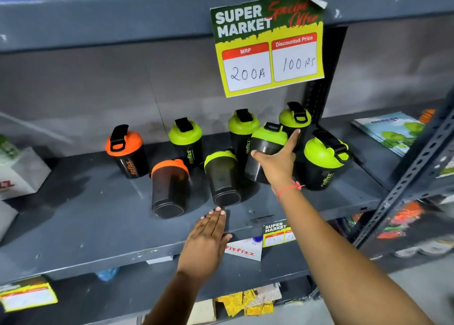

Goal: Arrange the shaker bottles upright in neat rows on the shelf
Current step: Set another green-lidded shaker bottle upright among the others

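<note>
Several black shaker bottles stand or lie on the grey shelf point(98, 216). Upright: an orange-lidded bottle point(126, 152) at left, a green-lidded one point(186, 141), another green-lidded one point(242, 132), one at the back right point(294, 118) and a large one at right point(324, 160). Lying with bases toward me: an orange-lidded bottle point(169, 189) and a green-lidded bottle point(222, 177). My right hand point(277, 160) grips a tilted green-lidded bottle point(266, 142) around its body. My left hand point(206, 238) is flat, fingers together, just in front of the lying green bottle's base, holding nothing.
A price sign point(269, 46) hangs from the upper shelf above the bottles. A white box point(19, 172) sits at the shelf's left, books point(390, 130) at the right. A perforated metal upright point(412, 172) stands at right. A small price tag point(276, 235) hangs on the shelf's front edge.
</note>
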### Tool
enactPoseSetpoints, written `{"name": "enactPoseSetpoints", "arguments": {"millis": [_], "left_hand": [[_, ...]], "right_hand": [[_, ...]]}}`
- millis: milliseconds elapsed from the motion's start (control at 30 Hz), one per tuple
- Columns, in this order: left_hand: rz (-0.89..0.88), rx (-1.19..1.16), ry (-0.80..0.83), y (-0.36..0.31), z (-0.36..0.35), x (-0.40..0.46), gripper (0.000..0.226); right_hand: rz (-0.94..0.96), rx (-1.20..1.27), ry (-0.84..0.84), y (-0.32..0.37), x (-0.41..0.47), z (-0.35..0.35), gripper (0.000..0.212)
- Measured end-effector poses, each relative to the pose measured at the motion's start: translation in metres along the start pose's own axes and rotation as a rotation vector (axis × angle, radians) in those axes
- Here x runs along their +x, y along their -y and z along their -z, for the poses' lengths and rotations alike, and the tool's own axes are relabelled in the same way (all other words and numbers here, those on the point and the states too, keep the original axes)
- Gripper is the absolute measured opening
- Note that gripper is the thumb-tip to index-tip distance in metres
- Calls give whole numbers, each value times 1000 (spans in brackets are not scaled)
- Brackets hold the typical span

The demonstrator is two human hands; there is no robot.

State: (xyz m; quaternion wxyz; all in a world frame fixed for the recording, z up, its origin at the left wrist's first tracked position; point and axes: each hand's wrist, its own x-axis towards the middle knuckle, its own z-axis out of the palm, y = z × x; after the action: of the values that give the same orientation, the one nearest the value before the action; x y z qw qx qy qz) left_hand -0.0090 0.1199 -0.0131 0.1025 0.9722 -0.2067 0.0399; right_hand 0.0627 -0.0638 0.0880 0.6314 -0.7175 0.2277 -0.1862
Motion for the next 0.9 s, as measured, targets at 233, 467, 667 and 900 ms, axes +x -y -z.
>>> {"name": "enactPoseSetpoints", "arguments": {"millis": [233, 467, 667, 900], "left_hand": [[-43, 8, 37, 9, 8, -2, 69], [-23, 23, 135, 31, 14, -9, 74], [-23, 45, 123, 31, 18, -10, 79], [-13, -6, 72, 29, 16, -9, 69]], "right_hand": [[256, -157, -42, -27, -40, 5, 116], [295, -171, -97, -50, -49, -1, 111], [307, -226, -104, -52, -47, 0, 108], [479, -73, -177, -10, -66, 34, 75]]}}
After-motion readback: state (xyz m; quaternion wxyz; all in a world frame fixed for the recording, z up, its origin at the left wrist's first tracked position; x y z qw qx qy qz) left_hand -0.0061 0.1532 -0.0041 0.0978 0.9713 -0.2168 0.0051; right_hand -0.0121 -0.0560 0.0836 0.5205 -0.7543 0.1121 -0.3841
